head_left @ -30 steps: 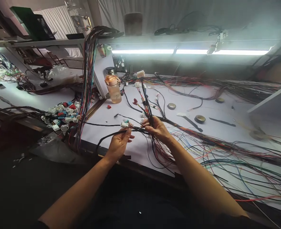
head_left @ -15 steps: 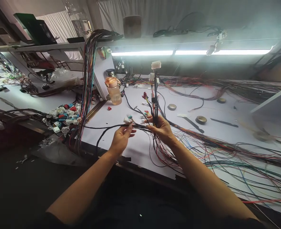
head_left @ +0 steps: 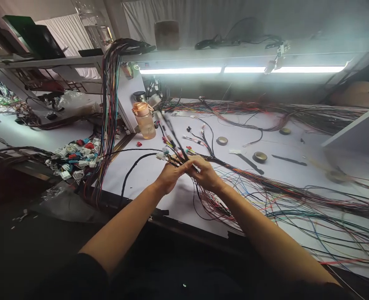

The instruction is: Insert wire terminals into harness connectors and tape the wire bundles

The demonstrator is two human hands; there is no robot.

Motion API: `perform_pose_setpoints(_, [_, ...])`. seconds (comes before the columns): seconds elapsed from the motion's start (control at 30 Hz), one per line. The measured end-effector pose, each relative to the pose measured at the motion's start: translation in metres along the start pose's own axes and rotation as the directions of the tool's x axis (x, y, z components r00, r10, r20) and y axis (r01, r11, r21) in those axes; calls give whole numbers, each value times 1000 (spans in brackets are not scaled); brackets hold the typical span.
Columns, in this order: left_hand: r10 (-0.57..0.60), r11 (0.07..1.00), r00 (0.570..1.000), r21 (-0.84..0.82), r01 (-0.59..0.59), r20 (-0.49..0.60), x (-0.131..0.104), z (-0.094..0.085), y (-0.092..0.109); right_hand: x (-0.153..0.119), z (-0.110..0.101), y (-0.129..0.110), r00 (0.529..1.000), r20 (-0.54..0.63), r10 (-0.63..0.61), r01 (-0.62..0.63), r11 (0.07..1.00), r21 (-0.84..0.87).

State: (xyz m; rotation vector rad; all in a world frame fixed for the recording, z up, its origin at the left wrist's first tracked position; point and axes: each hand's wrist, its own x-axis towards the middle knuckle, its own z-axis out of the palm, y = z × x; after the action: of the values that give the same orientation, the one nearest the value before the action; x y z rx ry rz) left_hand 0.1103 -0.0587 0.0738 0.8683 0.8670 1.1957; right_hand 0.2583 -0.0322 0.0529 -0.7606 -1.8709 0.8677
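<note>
Near the front of the white table, my left hand [head_left: 169, 177] is closed around a bundle of dark wires [head_left: 178, 143] whose connector ends lean up and to the left, the longest ones blurred. Touching it on the right, my right hand [head_left: 204, 173] is closed on the same bundle. A white connector [head_left: 160, 156] on short wires sticks out just above my left hand. Loose thin red and black wires [head_left: 214, 200] hang down below my right hand and spread to the right over the table.
An orange-capped bottle [head_left: 144, 121] stands behind the hands. Tape rolls [head_left: 259, 157] and a black strip [head_left: 289, 160] lie at right. Many connectors [head_left: 78, 156] are piled at left beside a hanging wire bundle [head_left: 110, 100]. Long harnesses [head_left: 249, 107] cross the back.
The upright wires have tipped to the left. My left hand has moved right, up against my right hand, and now grips the bundle. Some branches with small connectors now lie on the table behind.
</note>
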Motion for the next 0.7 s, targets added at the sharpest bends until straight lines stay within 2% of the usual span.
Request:
perform_pose_setpoints(0.03, [12, 1000, 998, -22, -13, -57, 4, 2, -3, 1, -1, -2, 999, 32, -26, 28, 998, -49])
perform_pose_setpoints(0.1, [40, 996, 986, -77, -53, -160, 12, 5, -9, 4, -7, -6, 994, 102, -38, 42, 999, -34])
perform_pose_setpoints(0.2, [103, 982, 972, -136, -134, -211, 16, 5, -12, 10, -19, -6, 990, 114, 84, -102, 982, 157])
perform_pose_setpoints(0.27, [138, 979, 978, -126, -159, -159, 14, 3, -9, 16, -25, -1, 969, 71, 235, -246, 938, 243])
perform_pose_setpoints(0.33, [173, 981, 983, -78, -178, -62, 11, -2, -5, 22, -28, 6, 938, 88, 335, -346, 903, 256])
perform_pose_setpoints(0.43, [237, 970, 969, 38, -240, 71, 5, -11, 0, 32, -28, 14, 901, 234, 366, -421, 870, 259])
perform_pose_setpoints(0.53, [256, 948, 957, 159, -276, 134, 0, -17, 3, 37, -21, 18, 869, 328, 370, -470, 826, 312])
perform_pose_setpoints(0.6, [294, 930, 951, 202, -308, 94, -3, -19, 3, 38, -14, 20, 876, 289, 387, -475, 801, 365])
perform_pose_setpoints(0.7, [354, 929, 931, 151, -339, -85, -6, -21, -5, 32, -2, 24, 886, 155, 436, -456, 766, 453])
